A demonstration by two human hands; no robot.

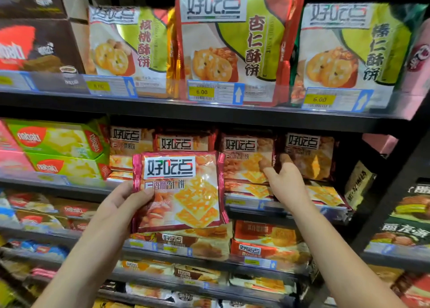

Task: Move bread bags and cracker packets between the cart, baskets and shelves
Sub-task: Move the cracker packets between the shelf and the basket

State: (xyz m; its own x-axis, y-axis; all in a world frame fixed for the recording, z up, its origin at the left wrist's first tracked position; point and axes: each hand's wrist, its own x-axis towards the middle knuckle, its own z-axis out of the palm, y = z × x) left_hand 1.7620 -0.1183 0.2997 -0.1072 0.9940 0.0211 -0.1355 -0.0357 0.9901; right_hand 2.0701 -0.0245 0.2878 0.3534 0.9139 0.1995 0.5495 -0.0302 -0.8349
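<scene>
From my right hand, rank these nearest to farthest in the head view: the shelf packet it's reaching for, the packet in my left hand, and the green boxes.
1. Shelf packet: at the right hand fingertips, middle shelf.
2. Held packet: further left, gripped by the left hand.
3. Green boxes: far left on that shelf.

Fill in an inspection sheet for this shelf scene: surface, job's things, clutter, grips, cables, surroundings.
Surface: dark shop shelves, packed in tiers.
Job's things: held cracker packet, in front of the middle tier; shelf packet standing upright behind it.
Clutter: green wafer boxes stacked at the left; large biscuit bags on the tier above; yellow price tags.
Grips: left grip, a bare hand, holds the held cracker packet by its left edge; right grip pinches the shelf packet's right edge.
Cables: nothing seen.
Surroundings: more packets on lower tiers; no cart or basket in view.
</scene>
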